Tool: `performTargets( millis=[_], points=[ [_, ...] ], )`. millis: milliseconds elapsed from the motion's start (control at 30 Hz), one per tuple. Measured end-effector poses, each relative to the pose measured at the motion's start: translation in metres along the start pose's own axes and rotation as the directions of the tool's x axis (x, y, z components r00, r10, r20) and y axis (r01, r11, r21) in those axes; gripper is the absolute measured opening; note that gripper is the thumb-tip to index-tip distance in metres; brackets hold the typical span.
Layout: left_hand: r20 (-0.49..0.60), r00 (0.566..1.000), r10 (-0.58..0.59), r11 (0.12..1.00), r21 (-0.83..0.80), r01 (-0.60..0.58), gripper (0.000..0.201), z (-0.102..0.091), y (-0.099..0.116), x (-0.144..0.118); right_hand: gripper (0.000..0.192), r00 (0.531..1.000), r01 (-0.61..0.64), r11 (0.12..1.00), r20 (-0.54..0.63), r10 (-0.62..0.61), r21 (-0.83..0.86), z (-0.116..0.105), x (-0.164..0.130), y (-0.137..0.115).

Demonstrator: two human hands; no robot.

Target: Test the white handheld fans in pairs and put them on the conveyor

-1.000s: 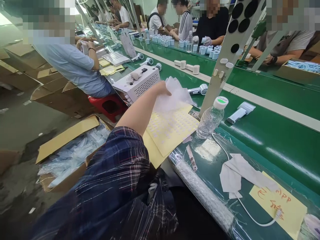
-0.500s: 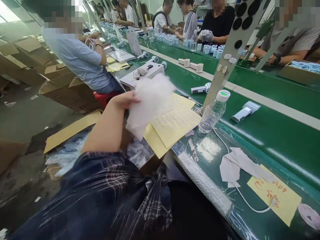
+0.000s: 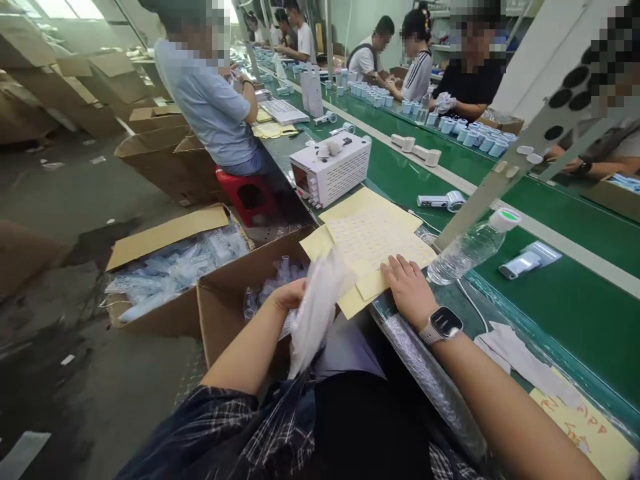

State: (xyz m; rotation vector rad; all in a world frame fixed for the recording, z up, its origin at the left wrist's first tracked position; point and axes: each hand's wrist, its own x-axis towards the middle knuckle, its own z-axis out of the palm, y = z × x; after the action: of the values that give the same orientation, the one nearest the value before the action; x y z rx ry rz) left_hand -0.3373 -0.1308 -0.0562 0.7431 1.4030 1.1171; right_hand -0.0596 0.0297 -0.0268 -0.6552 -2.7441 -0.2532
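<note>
My left hand (image 3: 291,295) is closed on thin, whitish, translucent plastic bags (image 3: 316,320), which hang down in front of my body. The bags look limp, and how many there are I cannot tell. My right hand (image 3: 409,290), with a watch (image 3: 444,323) at its wrist, lies with outstretched fingers on the near corner of the yellow label sheets (image 3: 373,240). Small pale labels cover the top sheet in rows. Just right of that hand, a clear water bottle (image 3: 463,257) with a white and green cap appears tilted.
Open cartons hold clear plastic pieces (image 3: 280,280) and bluish plastic bags (image 3: 175,267) at my left. A white instrument box (image 3: 333,170) stands behind the sheets. Handheld devices (image 3: 443,201) lie on the green belt (image 3: 575,307). A slanted metal post (image 3: 493,177) rises beside the bottle. Co-workers sit around.
The plastic bags have come down and nearer my body in my left hand. My right hand has come into view, onto the label sheets. The whole view has shifted.
</note>
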Motion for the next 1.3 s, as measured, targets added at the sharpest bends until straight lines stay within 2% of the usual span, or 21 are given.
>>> performTargets(
  millis=[133, 233, 367, 533, 600, 667, 800, 867, 933, 1067, 1133, 1200, 1300],
  points=[
    [0.218, 0.976, 0.001, 0.994, -0.109, 0.023, 0.075, -0.005, 0.007, 0.028, 0.033, 0.997, -0.046, 0.999, -0.056, 0.047, 0.013, 0.008, 0.011, 0.012],
    [0.289, 0.955, 0.064, 0.985, -0.171, -0.015, 0.077, -0.008, 0.026, 0.051, 0.036, 0.975, -0.157, 0.987, -0.155, 0.161, 0.036, 0.003, 0.019, 0.022],
    [0.365, 0.923, 0.121, 0.974, -0.223, -0.039, 0.075, -0.003, 0.046, 0.087, 0.041, 0.91, -0.29, 0.952, -0.28, 0.306, 0.099, -0.006, 0.036, 0.032],
    [0.43, 0.897, 0.101, 0.967, -0.256, 0.013, 0.079, 0.005, 0.045, 0.126, 0.045, 0.817, -0.388, 0.898, -0.372, 0.44, 0.208, -0.019, 0.063, 0.048],
    [0.436, 0.895, 0.096, 0.961, -0.275, 0.032, 0.077, 0.004, 0.044, 0.13, 0.045, 0.788, -0.405, 0.88, -0.393, 0.474, 0.248, -0.026, 0.073, 0.057],
    [0.425, 0.899, 0.102, 0.95, -0.308, 0.038, 0.071, 0.001, 0.045, 0.123, 0.046, 0.761, -0.414, 0.866, -0.415, 0.499, 0.281, -0.033, 0.082, 0.065],
    [0.355, 0.925, 0.136, 0.917, -0.398, 0.018, 0.052, -0.006, 0.047, 0.08, 0.047, 0.716, -0.38, 0.86, -0.479, 0.507, 0.342, -0.046, 0.086, 0.069],
    [0.319, 0.936, 0.15, 0.898, -0.439, 0.006, 0.048, -0.004, 0.042, 0.059, 0.045, 0.719, -0.299, 0.874, -0.511, 0.471, 0.384, -0.044, 0.083, 0.064],
    [0.294, 0.943, 0.154, 0.884, -0.468, 0.002, 0.048, 0.002, 0.031, 0.049, 0.043, 0.739, -0.231, 0.881, -0.515, 0.435, 0.412, -0.036, 0.079, 0.057],
    [0.226, 0.961, 0.159, 0.861, -0.508, -0.023, 0.056, 0.026, 0.005, 0.06, 0.044, 0.773, -0.253, 0.867, -0.449, 0.448, 0.43, -0.009, 0.068, 0.05],
    [0.197, 0.968, 0.158, 0.862, -0.505, -0.038, 0.062, 0.031, -0.003, 0.065, 0.045, 0.793, -0.28, 0.863, -0.406, 0.454, 0.42, 0.002, 0.059, 0.049],
    [0.192, 0.971, 0.144, 0.879, -0.476, -0.036, 0.069, 0.025, -0.005, 0.061, 0.045, 0.825, -0.298, 0.872, -0.355, 0.439, 0.388, 0.009, 0.047, 0.046],
    [0.184, 0.978, 0.099, 0.919, -0.394, -0.019, 0.069, -0.011, 0.004, 0.037, 0.044, 0.891, -0.304, 0.901, -0.244, 0.384, 0.309, 0.014, 0.026, 0.032]
  ],
)
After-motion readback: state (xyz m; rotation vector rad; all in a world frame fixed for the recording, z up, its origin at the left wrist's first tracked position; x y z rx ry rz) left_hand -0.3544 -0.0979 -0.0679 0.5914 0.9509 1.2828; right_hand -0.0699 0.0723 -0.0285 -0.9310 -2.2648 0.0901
